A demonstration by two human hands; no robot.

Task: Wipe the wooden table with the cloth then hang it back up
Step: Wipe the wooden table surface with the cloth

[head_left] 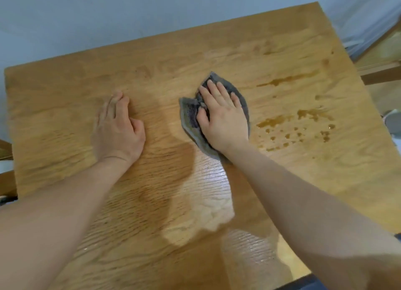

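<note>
Pale grey-blue wall point(108, 12) stood behind a wooden surface point(238, 49) whose grained top filled most of the head view. Near the middle of that surface lay the grey cloth point(188, 114), crumpled and flattened against the wood, its edges showing around the hand that covered it.

The right hand point(222, 118) lay palm down on the cloth, wrist low and forearm reaching in from the lower right. Its fingers point(213, 90) were laid out flat and slightly spread, pointing toward the far edge, while the thumb pressed into a fold on the cloth's left side. The hand pressed the cloth down rather than gripping it in a fist.

The left hand point(118, 129) rested well apart from the cloth, to its left, palm flat on the bare wood. Its fingers point(115, 105) lay close together and extended, the thumb tucked alongside, and the bare forearm ran back toward the lower left corner.

Just to the right of the cloth, amber puddles and droplets point(297, 120) sat on the wood, with a thinner streak point(286, 80) farther back. Nearer the person, between the two forearms, a broad glossy wet patch point(208, 203) reflected light. Beyond the right edge of the surface a pale round object point(393, 122) was partly visible, too cropped to identify.
</note>
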